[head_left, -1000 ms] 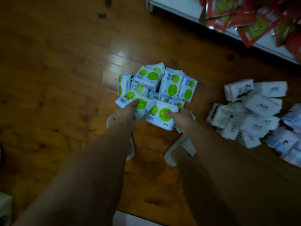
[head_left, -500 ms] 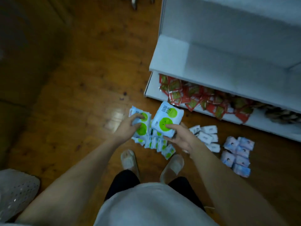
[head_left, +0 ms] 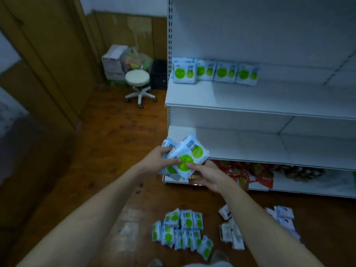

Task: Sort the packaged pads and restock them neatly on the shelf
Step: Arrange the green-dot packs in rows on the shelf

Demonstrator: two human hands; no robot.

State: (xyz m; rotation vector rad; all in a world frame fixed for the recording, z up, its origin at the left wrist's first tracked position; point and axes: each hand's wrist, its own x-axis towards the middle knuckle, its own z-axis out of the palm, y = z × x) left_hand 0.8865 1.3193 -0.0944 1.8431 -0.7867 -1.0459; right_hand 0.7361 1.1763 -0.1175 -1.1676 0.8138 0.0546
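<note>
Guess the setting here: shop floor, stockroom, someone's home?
Probably a small shop or its mock-up: white retail shelving with pegged uprights, a faced row of green-dot pad packs on it, red snack packets on the bottom tier, and sorted piles on the wooden floor.

Held in front of the white shelf unit [head_left: 260, 110]: a green-dot pad pack [head_left: 189, 158], gripped by the right hand [head_left: 207, 173], thumb on its face; further green-dot packs [head_left: 167, 149] clutched in the left hand [head_left: 156, 160]. Stood upright on the upper shelf: a row of matching packs [head_left: 214, 72]. Lay on the wooden floor [head_left: 115, 151]: a green-dot pile [head_left: 183, 231], white packs [head_left: 230, 232], pale packs [head_left: 285, 218]. Stood in the corner: a white stool [head_left: 137, 86].
</note>
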